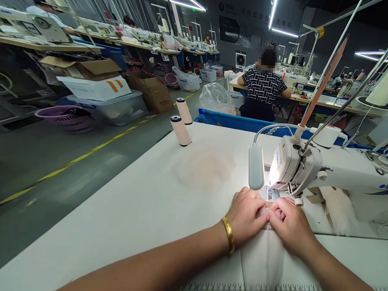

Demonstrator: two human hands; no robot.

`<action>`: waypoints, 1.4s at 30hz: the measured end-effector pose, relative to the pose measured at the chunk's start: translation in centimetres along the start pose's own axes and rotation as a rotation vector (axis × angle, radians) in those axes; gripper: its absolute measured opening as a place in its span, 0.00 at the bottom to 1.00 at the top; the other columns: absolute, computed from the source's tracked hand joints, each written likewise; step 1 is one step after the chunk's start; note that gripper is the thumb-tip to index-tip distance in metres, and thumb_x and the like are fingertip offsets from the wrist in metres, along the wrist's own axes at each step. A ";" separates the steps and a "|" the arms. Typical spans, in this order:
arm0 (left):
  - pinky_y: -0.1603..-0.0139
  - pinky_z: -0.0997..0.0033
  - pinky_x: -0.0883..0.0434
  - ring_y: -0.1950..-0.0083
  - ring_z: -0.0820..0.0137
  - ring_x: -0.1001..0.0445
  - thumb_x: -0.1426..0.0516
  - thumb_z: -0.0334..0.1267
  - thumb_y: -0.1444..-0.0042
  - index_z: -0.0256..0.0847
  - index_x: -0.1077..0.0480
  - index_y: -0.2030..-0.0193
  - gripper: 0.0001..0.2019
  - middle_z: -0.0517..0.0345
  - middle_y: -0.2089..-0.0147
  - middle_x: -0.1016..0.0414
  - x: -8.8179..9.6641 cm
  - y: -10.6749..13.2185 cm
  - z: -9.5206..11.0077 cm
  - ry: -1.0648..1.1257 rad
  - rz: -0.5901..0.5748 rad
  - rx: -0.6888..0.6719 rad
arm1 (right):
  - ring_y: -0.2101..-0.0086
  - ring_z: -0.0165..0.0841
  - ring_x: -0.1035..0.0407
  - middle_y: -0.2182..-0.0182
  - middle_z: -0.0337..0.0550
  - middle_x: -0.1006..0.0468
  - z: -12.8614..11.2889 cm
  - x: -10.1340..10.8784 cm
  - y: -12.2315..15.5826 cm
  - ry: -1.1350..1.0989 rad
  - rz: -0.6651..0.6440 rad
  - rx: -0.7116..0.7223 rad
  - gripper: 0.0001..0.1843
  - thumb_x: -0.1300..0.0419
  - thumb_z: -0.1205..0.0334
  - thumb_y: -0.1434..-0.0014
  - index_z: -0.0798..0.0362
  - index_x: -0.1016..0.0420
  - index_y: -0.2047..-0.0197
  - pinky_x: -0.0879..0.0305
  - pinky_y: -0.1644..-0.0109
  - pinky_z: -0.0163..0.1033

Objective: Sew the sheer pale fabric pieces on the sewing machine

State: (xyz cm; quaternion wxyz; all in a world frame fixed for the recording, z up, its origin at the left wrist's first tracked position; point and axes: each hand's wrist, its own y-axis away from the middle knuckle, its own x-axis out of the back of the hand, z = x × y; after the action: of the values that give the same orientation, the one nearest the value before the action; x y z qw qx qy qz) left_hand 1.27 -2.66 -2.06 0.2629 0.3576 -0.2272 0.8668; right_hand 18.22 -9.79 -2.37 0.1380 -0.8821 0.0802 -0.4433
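A strip of thin white fabric (264, 258) runs from the table's front edge up to the needle area of a white sewing machine (284, 159). My left hand (246, 213), below a gold bangle, pinches the fabric just in front of the presser foot (271, 194). Close beside it, my right hand (290, 221) pinches the same fabric, the fingertips of both hands nearly touching. The fingers partly hide the cloth between them. A small grey lamp (256, 168) on a bent metal neck hangs over the left hand.
Two cones of pale thread (181, 132) stand at the table's far left corner. A printed ruler (214, 289) lines the front edge. Beige fabric (336, 210) lies under the machine arm. A blue cloth bin (233, 119) adjoins the far edge; beyond it a person (264, 86) sits working.
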 end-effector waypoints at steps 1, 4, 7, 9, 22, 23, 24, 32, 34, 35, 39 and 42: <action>0.56 0.61 0.36 0.60 0.61 0.31 0.39 0.36 0.45 0.39 0.30 0.71 0.06 0.54 0.64 0.27 -0.1 0.1 0.0 -0.037 0.024 -0.002 | 0.72 0.37 0.32 0.77 0.37 0.30 0.1 -0.1 -0.1 0.014 -0.011 -0.006 0.11 0.46 0.61 0.36 0.47 0.37 0.71 0.40 0.65 0.40; 0.56 0.61 0.37 0.57 0.60 0.30 0.37 0.35 0.43 0.40 0.27 0.63 0.04 0.53 0.59 0.25 -0.1 0.3 -0.2 -0.123 0.098 -0.147 | 0.67 0.40 0.31 0.75 0.39 0.28 0.4 -0.4 -0.4 0.036 -0.019 -0.033 0.10 0.46 0.63 0.36 0.47 0.37 0.71 0.39 0.63 0.40; 0.55 0.60 0.38 0.59 0.62 0.30 0.43 0.34 0.34 0.41 0.26 0.66 0.09 0.55 0.62 0.22 0.0 0.5 -0.3 -0.221 0.098 -0.381 | 0.65 0.41 0.30 0.71 0.41 0.26 0.7 -0.4 -0.5 0.043 -0.023 -0.046 0.09 0.46 0.62 0.36 0.47 0.36 0.70 0.37 0.62 0.41; 0.55 0.60 0.39 0.61 0.63 0.30 0.46 0.34 0.30 0.41 0.26 0.67 0.13 0.57 0.66 0.22 0.0 0.6 -0.4 -0.276 0.079 -0.451 | 0.65 0.41 0.29 0.69 0.42 0.24 0.9 -0.3 -0.4 0.042 -0.023 -0.061 0.07 0.45 0.60 0.35 0.47 0.33 0.67 0.36 0.63 0.41; 0.57 0.59 0.35 0.60 0.63 0.26 0.40 0.35 0.34 0.41 0.23 0.61 0.04 0.57 0.58 0.18 0.0 0.5 -1.1 -0.291 0.118 -0.470 | 0.68 0.36 0.28 0.57 0.47 0.20 1.9 0.1 0.6 0.168 0.018 0.231 0.16 0.50 0.69 0.29 0.49 0.21 0.55 0.36 0.67 0.39; 0.57 0.58 0.34 0.60 0.62 0.26 0.39 0.35 0.35 0.41 0.23 0.59 0.03 0.57 0.57 0.18 0.0 0.5 -1.0 -0.298 0.118 -0.462 | 0.69 0.35 0.28 0.56 0.47 0.20 2.1 0.0 0.6 0.191 0.033 0.245 0.16 0.50 0.69 0.29 0.49 0.21 0.54 0.36 0.67 0.39; 0.57 0.58 0.34 0.60 0.61 0.26 0.38 0.35 0.37 0.41 0.23 0.58 0.03 0.57 0.57 0.17 0.0 0.5 -1.0 -0.307 0.116 -0.454 | 0.69 0.35 0.28 0.55 0.48 0.19 2.2 0.0 0.5 0.217 0.047 0.254 0.16 0.50 0.69 0.30 0.50 0.20 0.54 0.36 0.68 0.39; 0.58 0.55 0.33 0.58 0.57 0.24 0.35 0.37 0.40 0.40 0.23 0.55 0.08 0.55 0.53 0.17 0.5 0.5 -0.5 -0.345 0.097 -0.418 | 0.63 0.40 0.23 0.51 0.49 0.18 2.6 -0.1 0.2 0.311 0.097 0.236 0.17 0.49 0.69 0.31 0.50 0.19 0.52 0.30 0.61 0.41; 0.57 0.54 0.33 0.59 0.57 0.24 0.35 0.38 0.40 0.40 0.23 0.55 0.08 0.54 0.53 0.17 0.5 0.4 -0.6 -0.349 0.092 -0.411 | 0.62 0.40 0.23 0.51 0.49 0.18 2.7 -0.2 0.1 0.310 0.104 0.230 0.17 0.49 0.69 0.32 0.49 0.19 0.52 0.30 0.61 0.41; 0.57 0.54 0.33 0.59 0.57 0.24 0.36 0.38 0.39 0.41 0.23 0.55 0.08 0.54 0.53 0.17 0.4 0.4 -0.6 -0.350 0.086 -0.406 | 0.62 0.40 0.23 0.51 0.49 0.18 2.7 -0.2 0.1 0.310 0.105 0.229 0.18 0.49 0.70 0.32 0.50 0.19 0.51 0.30 0.61 0.42; 0.54 0.52 0.34 0.57 0.56 0.24 0.36 0.39 0.38 0.41 0.23 0.54 0.08 0.53 0.51 0.17 0.2 0.3 -0.4 -0.354 0.040 -0.365 | 0.61 0.42 0.23 0.51 0.51 0.18 2.8 -0.3 -0.1 0.327 0.084 0.233 0.19 0.50 0.69 0.31 0.51 0.20 0.47 0.28 0.59 0.43; 0.51 0.50 0.34 0.52 0.54 0.25 0.35 0.42 0.38 0.41 0.23 0.53 0.10 0.53 0.49 0.18 0.8 0.4 -0.1 -0.335 -0.030 -0.316 | 0.57 0.45 0.23 0.49 0.53 0.18 2.6 0.3 -0.1 0.331 0.045 0.237 0.19 0.50 0.68 0.30 0.51 0.20 0.46 0.26 0.55 0.47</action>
State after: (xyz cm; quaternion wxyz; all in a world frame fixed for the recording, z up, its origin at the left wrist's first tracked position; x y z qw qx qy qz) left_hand 0.52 -2.65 -1.58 0.2870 0.4541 -0.3955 0.7450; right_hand 20.50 -9.36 -3.56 0.2354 -0.7727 0.0688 -0.5855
